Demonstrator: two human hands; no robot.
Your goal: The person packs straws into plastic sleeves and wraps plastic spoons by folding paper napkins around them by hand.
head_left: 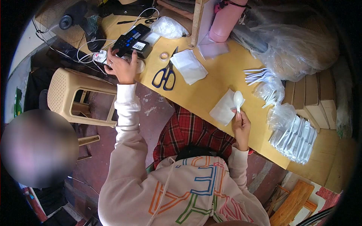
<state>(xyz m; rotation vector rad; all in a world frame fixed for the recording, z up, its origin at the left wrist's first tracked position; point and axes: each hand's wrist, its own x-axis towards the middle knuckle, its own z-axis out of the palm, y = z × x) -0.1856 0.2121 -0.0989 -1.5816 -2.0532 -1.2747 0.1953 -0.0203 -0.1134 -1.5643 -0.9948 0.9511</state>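
My right hand [242, 126] pinches a white plastic spoon [238, 99] by its handle, bowl pointing away from me. The spoon overlaps a white napkin-like sheet [222, 109] at the table's near edge. My left hand [123, 67] is stretched out to the table's left end, fingers spread. Its fingertips are right at a black box-like device [132, 39] with blue-marked buttons and a white label, and at a white power strip [100, 56] with cables. Between the hands lie blue-handled scissors [164, 77], a tape roll [163, 57] and a stack of white sheets [188, 67].
Plastic forks [260, 76] spill from a clear bag at right, above wrapped cutlery packs [294, 140]. Cardboard boxes [315, 98] and a large plastic bag [298, 45] stand behind. A pink tumbler [228, 19] is at the back. A beige stool [81, 96] and a person [39, 148] are at left.
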